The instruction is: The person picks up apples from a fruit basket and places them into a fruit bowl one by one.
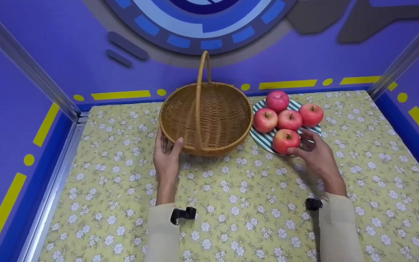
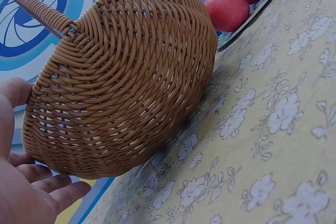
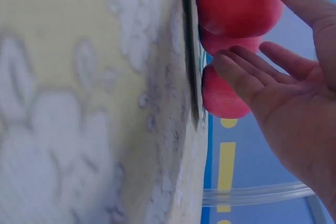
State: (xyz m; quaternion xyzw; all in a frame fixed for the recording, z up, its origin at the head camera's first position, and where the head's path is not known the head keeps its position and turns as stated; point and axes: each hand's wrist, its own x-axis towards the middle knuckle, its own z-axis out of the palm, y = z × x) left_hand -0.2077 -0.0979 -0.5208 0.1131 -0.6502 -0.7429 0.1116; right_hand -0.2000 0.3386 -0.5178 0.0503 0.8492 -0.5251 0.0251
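Observation:
In the head view a round wicker basket with a tall arched handle stands at the middle back, its woven inside showing. My left hand holds its front-left rim, thumb over the edge and fingers along the outside; the left wrist view shows this hand beside the weave. Several red apples sit on a green-and-white striped plate to the right. My right hand is at the front apple, thumb against its near side. In the right wrist view its fingers are fairly straight, beside the apples.
A yellow floral cloth covers the table. Blue-purple panels with yellow marks stand behind and at both sides, joined by metal posts. The plate stands close to the basket's right side.

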